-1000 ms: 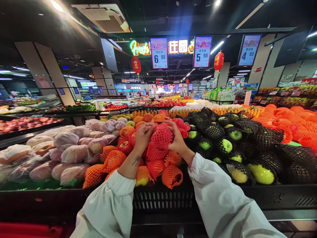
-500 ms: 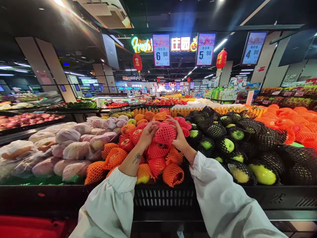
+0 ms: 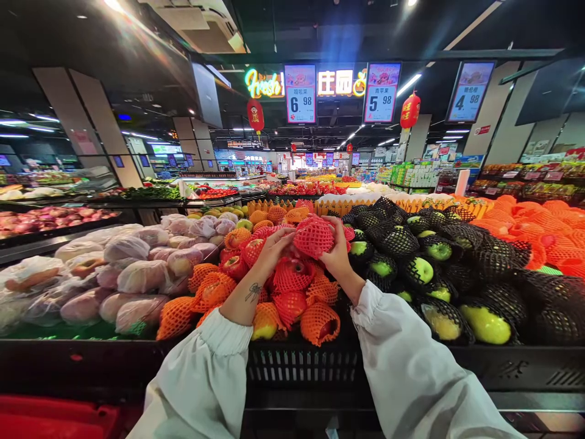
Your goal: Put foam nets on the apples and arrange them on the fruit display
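Observation:
An apple in a red foam net (image 3: 314,237) is raised just above the pile, with my right hand (image 3: 336,251) wrapped round its right side. My left hand (image 3: 275,249) is at the apple's left edge, fingers stretched toward it and slightly apart; whether the fingertips touch the net is hard to see. Below both hands lie more red apples in red nets (image 3: 292,272). Around them are apples in orange foam nets (image 3: 320,323), some with bare red or yellow skin showing.
Thin-wrapped pinkish fruit (image 3: 144,276) fills the left side. Green apples in black nets (image 3: 420,268) are heaped to the right, with orange-netted fruit (image 3: 543,228) beyond. A black slotted crate wall (image 3: 301,364) runs along the front. Price screens (image 3: 300,94) hang overhead.
The red-netted apple has moved slightly right and up in my right hand. My left hand's fingers have come away from its front to its left edge.

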Tool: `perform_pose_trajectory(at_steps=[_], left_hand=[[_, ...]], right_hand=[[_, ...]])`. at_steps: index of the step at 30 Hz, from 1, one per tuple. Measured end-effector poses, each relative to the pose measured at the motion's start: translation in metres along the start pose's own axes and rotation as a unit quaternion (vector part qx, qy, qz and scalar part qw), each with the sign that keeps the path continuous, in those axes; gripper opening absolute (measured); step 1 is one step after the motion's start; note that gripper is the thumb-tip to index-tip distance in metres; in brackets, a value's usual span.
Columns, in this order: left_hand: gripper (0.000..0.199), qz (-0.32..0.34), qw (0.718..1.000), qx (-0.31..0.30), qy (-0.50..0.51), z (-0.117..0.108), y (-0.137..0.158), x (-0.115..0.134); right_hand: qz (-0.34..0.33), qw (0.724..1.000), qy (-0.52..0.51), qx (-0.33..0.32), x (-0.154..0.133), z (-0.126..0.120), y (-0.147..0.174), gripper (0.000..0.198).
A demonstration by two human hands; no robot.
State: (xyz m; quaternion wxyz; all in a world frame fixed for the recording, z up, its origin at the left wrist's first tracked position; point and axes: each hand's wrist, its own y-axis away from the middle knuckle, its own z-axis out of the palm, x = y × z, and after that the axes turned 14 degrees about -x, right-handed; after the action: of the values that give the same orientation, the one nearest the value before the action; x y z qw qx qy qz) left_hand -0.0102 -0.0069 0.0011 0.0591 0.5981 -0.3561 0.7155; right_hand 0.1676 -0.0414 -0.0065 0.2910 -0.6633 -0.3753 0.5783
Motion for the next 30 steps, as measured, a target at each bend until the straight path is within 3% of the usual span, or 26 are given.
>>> perform_pose_trajectory(at_steps=[9,15,19,22,25,30], left_hand=[[0.046,0.031,0.999,0.0,-0.031,-0.003,0.0,-0.003],[0.036,0.056,0.996,0.062,-0.014,-0.002,0.001,0.001],[0.057,0.031,0.998,0.011,0.049,0.001,0.002,0.002],[0.069,0.046,0.998,-0.006,0.051,0.002,0.003,-0.004],[0.075,0.061,0.998,-0.001,0.024,0.003,0.005,-0.008],[0.073,0.049,0.998,0.004,-0.026,0.006,0.007,-0.003]], right_hand=[[0.021,1.0,-0.012,-0.013,-0.003,0.0,0.0,0.085],[0.011,1.0,0.016,-0.016,0.002,0.0,0.002,0.087],[-0.01,0.994,0.108,-0.015,0.002,-0.003,0.004,0.094],[-0.017,0.976,0.209,-0.054,-0.001,-0.006,0.004,0.099],[-0.019,0.964,0.248,-0.096,-0.003,-0.008,0.003,0.099],[-0.029,0.958,0.264,-0.106,-0.003,-0.007,0.003,0.096]])
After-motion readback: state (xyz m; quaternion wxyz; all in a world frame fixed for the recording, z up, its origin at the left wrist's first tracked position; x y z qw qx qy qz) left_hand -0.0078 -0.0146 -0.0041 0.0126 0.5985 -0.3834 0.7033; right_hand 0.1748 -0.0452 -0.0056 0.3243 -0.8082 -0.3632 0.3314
